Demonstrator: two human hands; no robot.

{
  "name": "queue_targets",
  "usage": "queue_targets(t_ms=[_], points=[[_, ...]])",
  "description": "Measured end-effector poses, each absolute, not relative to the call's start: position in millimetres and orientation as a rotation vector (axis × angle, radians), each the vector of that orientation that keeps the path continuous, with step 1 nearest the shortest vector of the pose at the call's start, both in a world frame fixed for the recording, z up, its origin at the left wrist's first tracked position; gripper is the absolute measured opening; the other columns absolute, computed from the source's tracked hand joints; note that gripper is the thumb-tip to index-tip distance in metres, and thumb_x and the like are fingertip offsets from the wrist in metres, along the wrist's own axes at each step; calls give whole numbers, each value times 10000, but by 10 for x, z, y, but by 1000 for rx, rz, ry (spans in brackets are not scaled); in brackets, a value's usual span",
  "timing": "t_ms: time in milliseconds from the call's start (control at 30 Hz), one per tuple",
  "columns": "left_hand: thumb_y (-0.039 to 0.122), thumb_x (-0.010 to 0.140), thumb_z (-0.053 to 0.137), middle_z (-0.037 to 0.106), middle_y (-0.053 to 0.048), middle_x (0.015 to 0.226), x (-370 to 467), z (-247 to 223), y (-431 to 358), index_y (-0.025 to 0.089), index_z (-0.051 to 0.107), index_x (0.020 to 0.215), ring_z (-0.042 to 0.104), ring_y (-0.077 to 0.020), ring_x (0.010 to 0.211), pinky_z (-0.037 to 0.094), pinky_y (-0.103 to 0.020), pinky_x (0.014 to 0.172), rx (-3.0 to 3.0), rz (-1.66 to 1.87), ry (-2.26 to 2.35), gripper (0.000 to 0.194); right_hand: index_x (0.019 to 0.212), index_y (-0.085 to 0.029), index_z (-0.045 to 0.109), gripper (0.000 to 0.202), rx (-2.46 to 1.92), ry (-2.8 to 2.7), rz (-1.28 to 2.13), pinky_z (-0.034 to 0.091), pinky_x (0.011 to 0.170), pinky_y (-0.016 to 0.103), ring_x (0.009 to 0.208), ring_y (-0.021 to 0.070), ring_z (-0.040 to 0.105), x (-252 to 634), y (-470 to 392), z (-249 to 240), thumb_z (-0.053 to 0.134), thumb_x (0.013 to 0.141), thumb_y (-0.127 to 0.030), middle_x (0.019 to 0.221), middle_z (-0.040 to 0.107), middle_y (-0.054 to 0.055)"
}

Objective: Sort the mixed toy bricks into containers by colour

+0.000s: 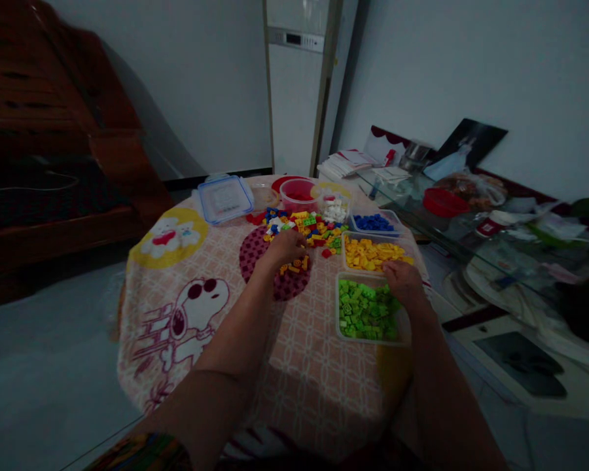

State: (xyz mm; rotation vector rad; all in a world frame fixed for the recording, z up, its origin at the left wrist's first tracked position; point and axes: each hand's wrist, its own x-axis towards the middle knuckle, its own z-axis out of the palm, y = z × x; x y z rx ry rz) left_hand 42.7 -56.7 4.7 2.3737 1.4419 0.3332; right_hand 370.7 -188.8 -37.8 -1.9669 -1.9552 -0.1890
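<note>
My left hand (287, 250) reaches over the near edge of a mixed pile of toy building bricks (311, 226), its fingers bent and drawn together. Several yellow-orange bricks (295, 266) lie just below its fingertips on a dark red dotted patch of the cloth. At the right, my right hand (403, 282) is closed at the near right corner of a clear tub of yellow bricks (370, 253). Its wrist passes beside a tub of green bricks (368, 309). Whatever either hand pinches is too small and dark to make out.
Behind the yellow tub is a tub of blue bricks (373, 223). White bricks (334, 210), a pink bowl (299, 194) with red pieces and a blue-rimmed lid (224, 199) sit farther back on the patterned tablecloth (304, 366). A cluttered glass table (471, 229) stands to the right.
</note>
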Motion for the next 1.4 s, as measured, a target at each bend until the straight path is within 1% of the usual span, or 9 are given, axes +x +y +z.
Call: queue_targets(t_ms=[167,300,433,667,800,967,1200,1333,1400], points=[[228,747,770,782,-41,856,443,52,-631,196,839,952,687,-187,803,459,-236,692,2303,207,1282,219,955,-172,792,343,-1962,-1937,-207,506,874,377,932,266,692,3690,-1894,-387,456,959,-237,996,786,152],[167,712,758,769,-4,791,430,-4,-619,212,832,872,672,-159,758,417,-214,640,2281,190,1141,182,950,-162,787,348,-1957,-1925,-216,505,872,374,924,263,693,3675,-1893,-383,450,955,-246,1005,789,164],[215,696,784,759,-4,795,473,-60,-585,207,821,877,665,-165,759,409,-221,638,2346,178,1168,185,908,-190,779,324,-1941,-1948,-205,499,817,353,871,248,678,3682,-1890,-364,461,945,-244,945,792,135],[233,662,844,788,-64,973,595,-68,-597,178,794,1103,699,-216,869,446,-237,691,2418,162,1283,447,904,-187,772,314,-1951,-1973,-197,496,826,356,868,250,679,3684,-1895,-343,465,951,-226,931,782,135],[171,683,796,783,-39,881,526,-42,-578,157,775,1152,695,-181,793,456,-221,688,2326,287,1229,469,938,-184,777,313,-1981,-1960,-204,493,849,362,895,255,686,3676,-1899,-353,468,961,-229,968,781,139],[149,689,749,755,-12,803,424,-39,-533,136,791,1113,661,-142,709,465,-215,666,2146,490,1113,426,936,-187,770,319,-1995,-1941,-192,486,857,357,902,253,675,3692,-1893,-390,456,966,-237,957,772,135],[193,725,757,701,-4,657,749,-128,-604,120,794,868,586,-89,555,446,-188,568,1778,799,947,164,925,-210,766,312,-1946,-1950,-167,491,842,393,874,267,672,3716,-1887,-397,459,969,-240,932,769,138],[171,776,720,703,-11,641,1071,-187,-764,107,781,913,625,-103,555,495,-198,583,1668,840,829,164,943,-203,776,325,-1987,-1957,-164,493,843,390,882,267,674,3693,-1892,-367,456,977,-242,926,769,138],[160,786,714,756,-38,750,1188,-211,-847,109,783,975,685,-126,648,543,-217,646,1700,863,794,208,967,-189,782,324,-2034,-1954,-174,491,852,373,908,262,680,3674,-1897,-348,462,978,-237,965,774,141]])
